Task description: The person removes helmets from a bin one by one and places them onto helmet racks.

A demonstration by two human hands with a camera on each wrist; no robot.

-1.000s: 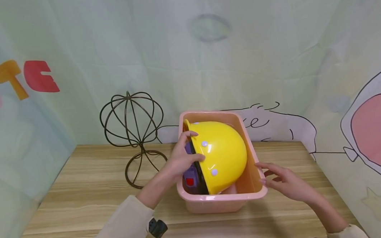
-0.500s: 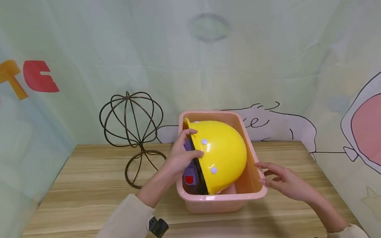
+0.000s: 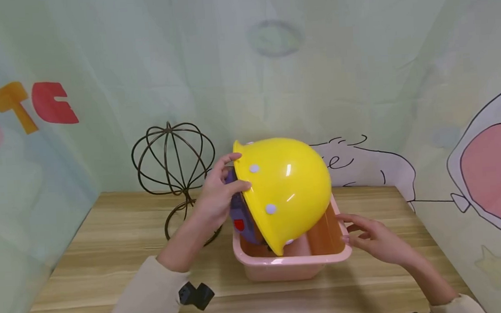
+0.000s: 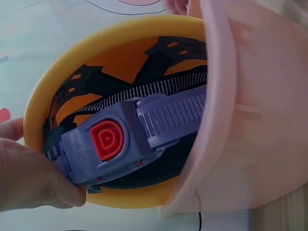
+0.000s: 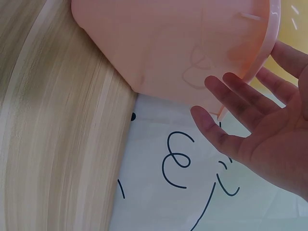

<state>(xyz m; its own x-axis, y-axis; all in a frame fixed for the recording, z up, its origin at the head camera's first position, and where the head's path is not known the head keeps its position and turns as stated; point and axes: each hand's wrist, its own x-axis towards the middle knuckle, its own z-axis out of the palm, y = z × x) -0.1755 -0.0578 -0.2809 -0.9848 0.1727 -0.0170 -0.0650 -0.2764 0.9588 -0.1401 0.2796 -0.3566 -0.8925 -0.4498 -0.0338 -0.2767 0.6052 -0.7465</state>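
A yellow hard hat (image 3: 288, 187) with pale round studs is tilted on its side, partly above a pink plastic bin (image 3: 283, 268). My left hand (image 3: 218, 191) grips its brim, with the thumb on the outer shell. In the left wrist view, the purple strap adjuster (image 4: 110, 142) with a red button and the black straps show inside the hat, next to the left hand (image 4: 33, 173). At the bin's right rim, my right hand (image 3: 376, 239) touches the edge with fairly straight fingers. The right wrist view has that hand (image 5: 269, 115) with its fingers spread beside the bin wall.
A dark wire stand (image 3: 172, 160) with a globe-shaped top stands left of the bin, close to my left hand and forearm. Everything rests on a wood-grain table (image 3: 107, 258). Printed curtains (image 3: 357, 75) border the table at the back and both sides.
My left hand has lifted the hard hat upward and slightly left, partly out of the bin, and its brim has tilted more. The right hand and the bin have stayed in place.
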